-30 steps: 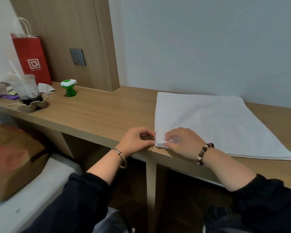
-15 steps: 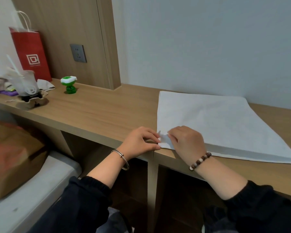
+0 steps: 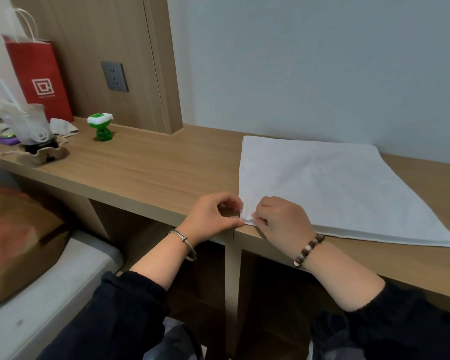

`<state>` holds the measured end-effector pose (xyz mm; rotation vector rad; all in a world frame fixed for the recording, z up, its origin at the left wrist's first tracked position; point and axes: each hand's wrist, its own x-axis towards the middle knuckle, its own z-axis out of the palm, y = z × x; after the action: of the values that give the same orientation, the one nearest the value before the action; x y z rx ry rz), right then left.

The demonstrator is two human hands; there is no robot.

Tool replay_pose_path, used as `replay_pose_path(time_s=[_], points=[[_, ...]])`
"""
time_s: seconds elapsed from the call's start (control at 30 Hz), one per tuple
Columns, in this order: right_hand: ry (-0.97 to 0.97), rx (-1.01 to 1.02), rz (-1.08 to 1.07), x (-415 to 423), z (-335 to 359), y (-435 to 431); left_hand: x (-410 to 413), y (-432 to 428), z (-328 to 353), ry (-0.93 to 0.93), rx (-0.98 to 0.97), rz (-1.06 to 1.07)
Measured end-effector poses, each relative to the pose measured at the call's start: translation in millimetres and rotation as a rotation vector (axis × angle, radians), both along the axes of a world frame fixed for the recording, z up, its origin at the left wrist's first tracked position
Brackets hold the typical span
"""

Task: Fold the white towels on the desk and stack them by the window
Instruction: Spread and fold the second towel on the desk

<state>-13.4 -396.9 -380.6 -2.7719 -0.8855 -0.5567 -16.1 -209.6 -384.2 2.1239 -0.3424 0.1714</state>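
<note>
Where the long wooden counter (image 3: 146, 175) runs under the pale wall, a white towel (image 3: 330, 188) lies flat on its right part, folded into a wide layered slab, with its near left corner at the front edge. Both hands meet at that corner. The right hand (image 3: 283, 219) is curled, fingertips pinching the corner layers. The left hand (image 3: 213, 216) is curled too, thumb and fingers closed at the towel's edge just beside the right; whether it truly grips cloth I cannot tell. A brown bag (image 3: 18, 242) sits on a white surface at lower left, blurred. At the counter's far left stand a red paper bag (image 3: 40, 76), a plastic-wrapped cup (image 3: 29, 123), and a small green toy (image 3: 102, 127).
</note>
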Motion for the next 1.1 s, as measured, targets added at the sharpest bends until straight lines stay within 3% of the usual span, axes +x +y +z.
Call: replay_pose_path(time_s=[0.13,0.23,0.33,0.63,0.87,1.1], points=[[0.137,0.009,0.014,0.2,5.6,-0.1,-1.2,1.2,1.1,-0.037,0.079,-0.06],[0.351,0.219,-0.048,7.6,14.3,-3.5,-0.7,1.3,1.3,-0.035,0.124,-0.041],[0.345,0.378,-0.213,32.5,21.8,-9.1,1.5,1.0,3.5,-0.021,0.173,-0.038],[0.312,0.189,-0.176,76.9,24.9,-2.1,1.0,-0.2,5.2,-0.048,0.227,-0.03],[0.391,-0.132,-0.248,118.3,39.8,22.5,1.5,-3.0,9.3,-0.044,0.235,-0.028],[0.388,-0.217,-0.211,135.2,46.0,31.4,6.3,-1.3,10.9,-0.032,0.28,-0.057]])
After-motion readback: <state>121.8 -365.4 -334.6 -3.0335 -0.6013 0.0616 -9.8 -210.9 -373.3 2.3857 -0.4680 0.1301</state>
